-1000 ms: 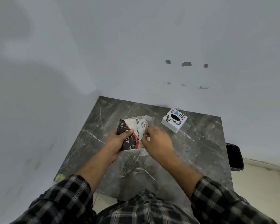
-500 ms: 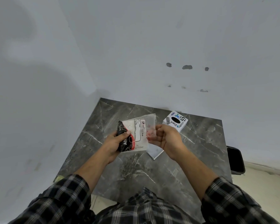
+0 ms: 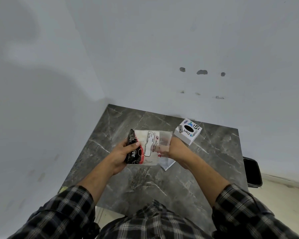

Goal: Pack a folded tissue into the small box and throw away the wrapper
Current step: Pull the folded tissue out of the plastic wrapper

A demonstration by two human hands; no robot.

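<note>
I hold a tissue wrapper (image 3: 148,146), part black and red, part clear plastic, above the grey marble table (image 3: 162,183). My left hand (image 3: 123,152) grips its black end. My right hand (image 3: 175,150) has its fingers inside the clear open end, partly hidden by the plastic. A white folded tissue (image 3: 167,163) lies on the table just below my right hand. The small white box (image 3: 188,131), with a black oval hole on top, stands at the table's far right, just beyond my right hand.
A black bin (image 3: 252,172) sits on the floor past the table's right edge. White walls close in the table at the back and left. A small yellowish scrap (image 3: 63,188) lies at the table's near left corner.
Both hands lifted the wrapper off the table. A white folded tissue now lies uncovered on the table, and my right hand's fingers have gone into the wrapper's clear end.
</note>
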